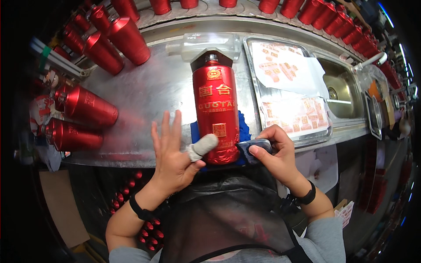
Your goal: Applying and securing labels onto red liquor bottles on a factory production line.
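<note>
A red metallic bottle (216,118) with gold printing lies on a blue cloth (244,126) at the near edge of the steel table. Its neck points away from me and rests by a dark angular support (225,60). At its left side is my left hand (171,151), fingers spread, with a whitish wrap (204,147) on one finger reaching to the bottle's lower part. My right hand (279,153) pinches a small dark flat scraper-like piece (255,143), whose edge meets the bottle's lower right side. Its exact kind is not clear.
Right of the bottle, a metal tray (294,141) holds sheets of red-gold labels (298,116), beside a sink (335,93). A clear bottle (208,44) lies behind. Several red bottles (128,41) stand at left; two (90,107) lean nearer. More line the conveyor (197,13).
</note>
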The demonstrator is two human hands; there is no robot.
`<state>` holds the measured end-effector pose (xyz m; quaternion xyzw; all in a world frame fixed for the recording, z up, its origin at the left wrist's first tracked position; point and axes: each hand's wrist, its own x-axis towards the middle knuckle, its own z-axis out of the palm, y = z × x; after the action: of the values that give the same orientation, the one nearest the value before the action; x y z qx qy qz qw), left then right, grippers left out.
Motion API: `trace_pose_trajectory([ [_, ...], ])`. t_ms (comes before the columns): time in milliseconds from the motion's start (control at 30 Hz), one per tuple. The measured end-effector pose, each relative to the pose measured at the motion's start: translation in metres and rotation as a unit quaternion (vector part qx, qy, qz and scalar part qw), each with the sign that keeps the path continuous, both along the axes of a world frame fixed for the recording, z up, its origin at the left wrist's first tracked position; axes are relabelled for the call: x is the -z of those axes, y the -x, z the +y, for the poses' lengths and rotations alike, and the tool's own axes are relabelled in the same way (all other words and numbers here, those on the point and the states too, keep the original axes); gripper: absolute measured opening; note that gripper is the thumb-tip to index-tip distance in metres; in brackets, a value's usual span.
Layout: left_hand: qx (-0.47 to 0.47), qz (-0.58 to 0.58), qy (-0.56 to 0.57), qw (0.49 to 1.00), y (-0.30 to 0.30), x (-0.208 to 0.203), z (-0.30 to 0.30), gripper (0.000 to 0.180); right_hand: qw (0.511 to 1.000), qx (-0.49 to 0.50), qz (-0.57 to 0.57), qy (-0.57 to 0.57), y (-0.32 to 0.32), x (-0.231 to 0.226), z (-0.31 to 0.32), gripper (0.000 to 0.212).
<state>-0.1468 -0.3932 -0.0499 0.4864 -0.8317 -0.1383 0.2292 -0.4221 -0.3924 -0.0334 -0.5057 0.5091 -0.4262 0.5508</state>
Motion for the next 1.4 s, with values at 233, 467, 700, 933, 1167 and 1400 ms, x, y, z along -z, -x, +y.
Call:
trace_pose_trajectory([
  [233,0.006,-0.006,0.034,0.999,0.016,-0.017,-0.018,0.041,1.000,-0.007,0.003,0.003,0.005,0.002,0.002,0.022],
  [467,0.069,-0.019,0.046,0.996,0.024,-0.020,-0.010,0.038,1.000,0.007,-0.001,-0.021,0.005,0.001,0.005,0.022],
  [700,0.046,0.032,0.027,0.998,0.011,-0.004,0.008,0.035,1.000,0.025,0.003,-0.006,0.009,-0.015,0.000,0.022],
  [933,-0.013,0.066,0.034,0.997,0.012,-0.002,-0.007,0.038,0.976,-0.079,0.146,0.142,-0.034,-0.037,-0.023,0.019],
  [1167,0.005,0.070,0.046,0.996,0.014,-0.006,-0.019,0.042,0.979,0.048,0.146,0.136,-0.024,-0.039,-0.035,0.017],
  [1400,-0.029,0.107,-0.015,0.994,-0.008,0.009,0.016,0.041,0.768,-0.143,0.344,0.521,-0.047,-0.058,-0.042,0.034],
])
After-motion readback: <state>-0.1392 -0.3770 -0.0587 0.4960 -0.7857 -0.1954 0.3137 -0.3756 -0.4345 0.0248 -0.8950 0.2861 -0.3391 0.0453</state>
